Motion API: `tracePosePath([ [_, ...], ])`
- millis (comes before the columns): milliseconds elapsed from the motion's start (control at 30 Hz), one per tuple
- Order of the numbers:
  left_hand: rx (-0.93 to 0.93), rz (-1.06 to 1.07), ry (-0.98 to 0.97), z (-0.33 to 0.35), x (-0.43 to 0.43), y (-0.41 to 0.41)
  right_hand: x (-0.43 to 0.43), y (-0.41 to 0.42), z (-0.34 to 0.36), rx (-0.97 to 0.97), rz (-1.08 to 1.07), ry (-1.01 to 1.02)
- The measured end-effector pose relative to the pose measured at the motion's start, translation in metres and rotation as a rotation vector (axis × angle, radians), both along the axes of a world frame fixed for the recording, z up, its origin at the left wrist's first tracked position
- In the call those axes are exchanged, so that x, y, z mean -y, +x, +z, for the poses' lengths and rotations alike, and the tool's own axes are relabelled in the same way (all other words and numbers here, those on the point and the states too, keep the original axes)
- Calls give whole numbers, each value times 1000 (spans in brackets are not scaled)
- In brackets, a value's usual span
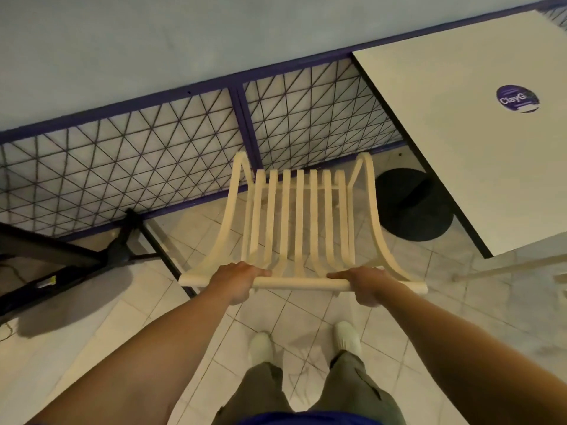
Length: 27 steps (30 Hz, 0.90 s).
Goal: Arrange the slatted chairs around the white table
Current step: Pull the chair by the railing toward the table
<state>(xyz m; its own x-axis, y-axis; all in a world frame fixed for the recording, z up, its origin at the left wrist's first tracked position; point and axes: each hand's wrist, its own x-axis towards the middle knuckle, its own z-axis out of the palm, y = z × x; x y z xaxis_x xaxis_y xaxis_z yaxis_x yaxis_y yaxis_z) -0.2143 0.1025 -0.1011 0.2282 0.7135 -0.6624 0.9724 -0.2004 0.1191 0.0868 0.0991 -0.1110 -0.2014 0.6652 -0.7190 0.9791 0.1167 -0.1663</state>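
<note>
A cream slatted chair [299, 222] stands in front of me, seen from above and behind its backrest. My left hand [237, 279] grips the left part of the top rail. My right hand [368, 285] grips the right part of the same rail. The white table [466, 142] with a round purple sticker [518, 99] fills the upper right, its left edge just right of the chair. The table's round black base [412, 207] sits on the tiles beside the chair's front right corner.
A purple-framed wire-mesh fence [153, 154] runs along the far side, close to the chair's front. A dark table with a black stand [122, 240] is at the left. Part of another cream chair [521, 266] shows at the right edge. My feet stand on pale tiles [306, 342].
</note>
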Motion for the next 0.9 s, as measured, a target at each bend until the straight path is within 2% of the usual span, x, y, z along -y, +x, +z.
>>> tracePosePath([
  [500,-16,-276,8,-2,-47,-39,32,-46,-6,-73,-235,2],
  [733,-56,-278,-17,-2,-50,-38,28,-47,-6,-119,-240,-56],
  [900,-49,-253,-46,-2,-53,-39,15,-43,-10,-180,-259,-188],
])
